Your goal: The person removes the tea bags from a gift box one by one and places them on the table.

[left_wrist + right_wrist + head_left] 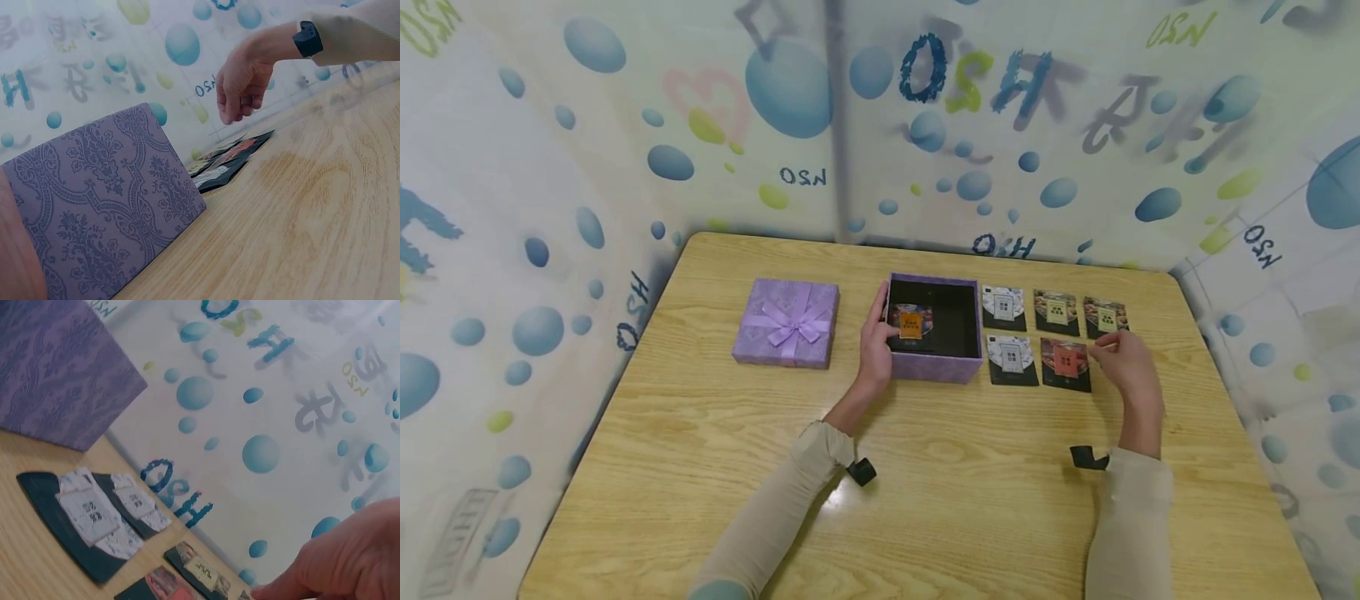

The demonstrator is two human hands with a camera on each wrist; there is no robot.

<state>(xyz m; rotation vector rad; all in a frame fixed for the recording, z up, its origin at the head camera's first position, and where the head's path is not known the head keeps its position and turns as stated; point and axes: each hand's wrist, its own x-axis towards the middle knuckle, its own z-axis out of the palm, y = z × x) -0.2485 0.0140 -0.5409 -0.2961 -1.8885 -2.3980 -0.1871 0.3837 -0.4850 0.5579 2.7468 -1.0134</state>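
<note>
My left hand [876, 354] grips the left wall of an open purple gift box [936, 369], with the thumb over the rim and the fingers along the outside. Inside the box, toward its left, lies a black packet with an orange label [912, 325]. My right hand [1126, 367] hovers above the table with bent fingers and nothing visible in them. Closest to it are a red-labelled packet [1066, 364] and a yellow-green-labelled packet [1105, 315]. The left wrist view shows a gap between the right hand [242, 87] and the packets.
Two white-labelled packets, one behind [1003, 308] and one in front [1012, 360], lie right of the box. Another yellow-green packet [1056, 312] is in the back row. The purple lid with a ribbon bow [760, 342] lies left of the box. A printed curtain [910, 192] borders the wooden table [970, 500].
</note>
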